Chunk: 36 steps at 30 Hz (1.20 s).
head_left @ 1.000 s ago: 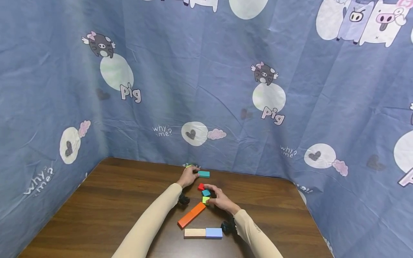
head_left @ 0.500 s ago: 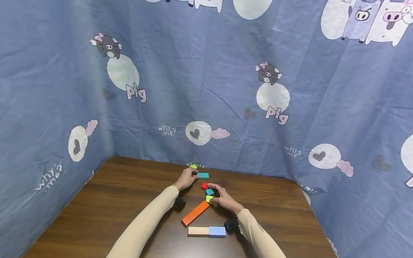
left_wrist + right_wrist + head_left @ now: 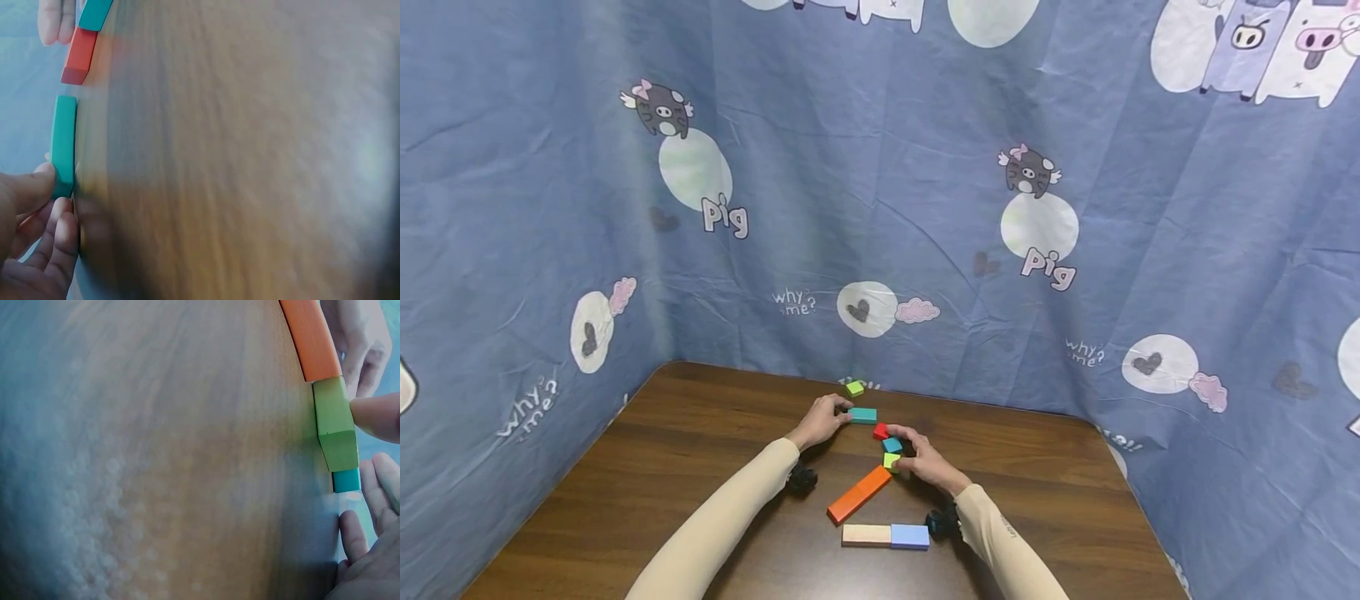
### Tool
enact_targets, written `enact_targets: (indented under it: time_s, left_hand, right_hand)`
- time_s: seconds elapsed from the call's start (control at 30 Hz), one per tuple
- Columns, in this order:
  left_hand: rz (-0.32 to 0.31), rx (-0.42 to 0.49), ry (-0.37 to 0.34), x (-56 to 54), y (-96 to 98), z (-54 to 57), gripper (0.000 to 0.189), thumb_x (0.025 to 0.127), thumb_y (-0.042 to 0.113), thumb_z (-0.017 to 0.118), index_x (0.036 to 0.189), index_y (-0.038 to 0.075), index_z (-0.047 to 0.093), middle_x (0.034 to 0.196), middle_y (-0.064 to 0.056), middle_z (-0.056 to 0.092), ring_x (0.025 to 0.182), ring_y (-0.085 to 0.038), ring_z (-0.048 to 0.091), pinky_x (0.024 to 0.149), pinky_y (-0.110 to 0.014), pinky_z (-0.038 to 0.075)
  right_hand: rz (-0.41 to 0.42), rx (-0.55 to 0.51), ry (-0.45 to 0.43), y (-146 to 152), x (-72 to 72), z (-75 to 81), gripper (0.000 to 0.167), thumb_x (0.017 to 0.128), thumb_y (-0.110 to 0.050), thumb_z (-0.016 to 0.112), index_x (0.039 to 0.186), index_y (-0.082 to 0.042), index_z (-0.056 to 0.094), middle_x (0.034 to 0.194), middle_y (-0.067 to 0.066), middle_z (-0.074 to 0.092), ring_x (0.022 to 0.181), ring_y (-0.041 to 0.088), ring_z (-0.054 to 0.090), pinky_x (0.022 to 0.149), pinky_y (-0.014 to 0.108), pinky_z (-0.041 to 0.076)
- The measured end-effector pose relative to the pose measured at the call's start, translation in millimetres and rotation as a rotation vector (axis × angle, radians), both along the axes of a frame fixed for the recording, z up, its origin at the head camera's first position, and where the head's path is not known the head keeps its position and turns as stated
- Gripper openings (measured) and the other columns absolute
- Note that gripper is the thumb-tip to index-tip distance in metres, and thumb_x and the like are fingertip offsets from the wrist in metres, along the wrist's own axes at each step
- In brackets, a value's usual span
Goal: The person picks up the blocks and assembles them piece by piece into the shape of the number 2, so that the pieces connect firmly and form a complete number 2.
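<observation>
In the head view my left hand (image 3: 820, 421) pinches the left end of a long teal block (image 3: 862, 416). The left wrist view shows the thumb and fingers at that end, and a small gap between this teal block (image 3: 64, 137) and the red block. My right hand (image 3: 927, 462) lies along the right side of a short row of a red block (image 3: 881, 431), a smaller teal block (image 3: 892, 446) and a yellow-green block (image 3: 891, 462). Its thumb touches the green block (image 3: 336, 425), and its relaxed index finger reaches the red one.
An orange bar (image 3: 859, 495) runs diagonally from the green block toward the person. Nearer still, a beige block (image 3: 866, 536) and a blue block (image 3: 910, 537) lie end to end. Another yellow-green block (image 3: 855, 388) lies at the wooden table's far edge, by the patterned cloth (image 3: 925, 208).
My left hand has drawn the long teal block leftward and nearer, away from the far green block, which now shows fully. The right hand stays at its row. The head view has shifted slightly.
</observation>
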State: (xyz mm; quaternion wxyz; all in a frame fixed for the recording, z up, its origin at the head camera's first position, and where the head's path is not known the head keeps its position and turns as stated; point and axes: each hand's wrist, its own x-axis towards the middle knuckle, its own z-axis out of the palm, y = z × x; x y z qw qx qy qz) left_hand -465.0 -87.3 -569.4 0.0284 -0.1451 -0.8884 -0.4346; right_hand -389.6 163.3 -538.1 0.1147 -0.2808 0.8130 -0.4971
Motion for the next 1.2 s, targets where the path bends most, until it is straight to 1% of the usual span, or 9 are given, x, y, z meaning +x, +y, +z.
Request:
enact_targets:
  time_s: [0.13,0.23,0.4,0.57,0.67,0.83,1.03,1.2]
  left_hand:
    - [-0.003,0.006,0.010,3.6,-5.7,-0.9,0.023,0.089,0.010,0.067,0.112,0.003,0.068,0.112,-0.011,0.065,0.099,-0.022,0.061,0.085,-0.038,0.049]
    - [-0.012,0.013,0.019,7.1,-9.1,-0.8,0.022,0.089,0.009,0.067,0.110,0.003,0.069,0.110,-0.010,0.066,0.100,-0.024,0.061,0.086,-0.040,0.050]
    - [-0.021,0.005,0.029,13.9,-12.5,-1.3,0.023,0.088,0.009,0.068,0.110,0.004,0.070,0.107,-0.009,0.067,0.097,-0.021,0.062,0.084,-0.038,0.050]
    - [-0.015,0.027,0.003,19.0,-14.7,-3.9,0.024,0.088,0.010,0.068,0.112,0.004,0.069,0.107,-0.008,0.066,0.092,-0.017,0.062,0.080,-0.035,0.051]
    - [-0.006,0.051,-0.007,20.9,-15.0,-5.6,0.024,0.088,0.009,0.068,0.111,0.005,0.069,0.105,-0.007,0.066,0.089,-0.015,0.061,0.079,-0.035,0.051]
    - [0.010,0.069,-0.015,21.8,-14.6,-6.2,0.023,0.087,0.010,0.070,0.110,0.006,0.070,0.102,-0.006,0.066,0.085,-0.012,0.059,0.076,-0.032,0.050]
    - [-0.007,0.082,-0.024,23.2,-17.2,-4.7,0.024,0.088,0.011,0.069,0.111,0.006,0.069,0.103,-0.005,0.066,0.085,-0.012,0.059,0.074,-0.030,0.049]
    - [-0.026,0.082,-0.001,23.6,-18.6,-3.8,0.024,0.088,0.011,0.069,0.111,0.005,0.070,0.102,-0.006,0.067,0.086,-0.014,0.060,0.075,-0.030,0.050]
  right_hand:
    - [0.006,-0.009,0.000,0,-0.2,-0.7,0.064,0.081,0.009,0.061,0.140,0.009,0.036,0.141,0.031,0.041,0.124,0.046,0.038,0.104,0.055,0.027]
    - [-0.005,-0.002,-0.001,1,0.7,-1.2,0.064,0.081,0.008,0.062,0.140,0.008,0.037,0.141,0.030,0.041,0.125,0.045,0.038,0.104,0.054,0.027]
    - [-0.020,0.013,0.000,2,2.1,-1.2,0.064,0.081,0.007,0.062,0.140,0.007,0.038,0.141,0.029,0.042,0.125,0.045,0.039,0.103,0.054,0.028]
    - [-0.021,0.013,0.002,3,2.3,-1.5,0.064,0.081,0.006,0.062,0.140,0.007,0.038,0.142,0.029,0.041,0.126,0.045,0.037,0.105,0.056,0.026]
    - [-0.016,0.010,0.000,3,2.5,-1.9,0.064,0.081,0.006,0.062,0.140,0.007,0.038,0.142,0.029,0.041,0.126,0.045,0.037,0.105,0.056,0.026]
    - [-0.004,-0.001,0.005,3,2.4,-4.0,0.064,0.081,0.006,0.062,0.140,0.008,0.037,0.142,0.029,0.041,0.124,0.045,0.038,0.103,0.052,0.028]
    - [0.018,-0.019,0.028,1,2.0,-2.8,0.064,0.080,0.009,0.061,0.139,0.010,0.037,0.141,0.031,0.041,0.128,0.047,0.036,0.106,0.057,0.025]
    - [-0.004,-0.006,0.021,-1,2.4,-0.3,0.063,0.081,0.008,0.061,0.139,0.008,0.038,0.141,0.030,0.042,0.127,0.046,0.036,0.106,0.058,0.024]
